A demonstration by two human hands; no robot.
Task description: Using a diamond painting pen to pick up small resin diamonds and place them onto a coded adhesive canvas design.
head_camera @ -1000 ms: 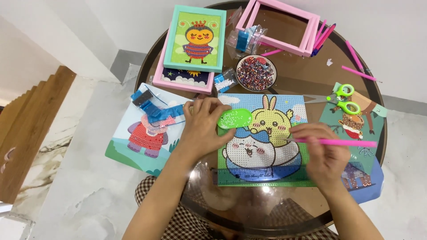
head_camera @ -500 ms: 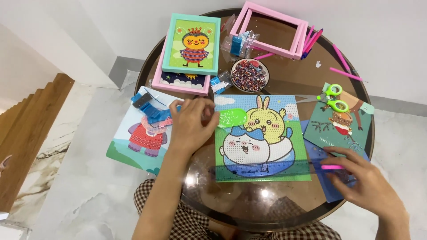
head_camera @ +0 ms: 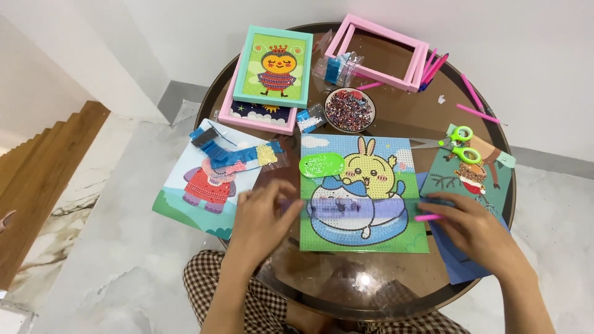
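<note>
**Both hands on the rabbit canvas at centre frame**

The left hand presses fingers-down on the left edge of the rabbit canvas, pinching what looks like a clear film strip. The right hand, lower right, curls round a pink pen (its tip is hidden). The step looks like laying out the canvas; the next move calls for steady hands. A bead bowl sits above.

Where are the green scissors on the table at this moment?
In the head view, the green scissors lie at the right of the round table, on the top edge of the dark green picture, just right of the rabbit picture.
</note>
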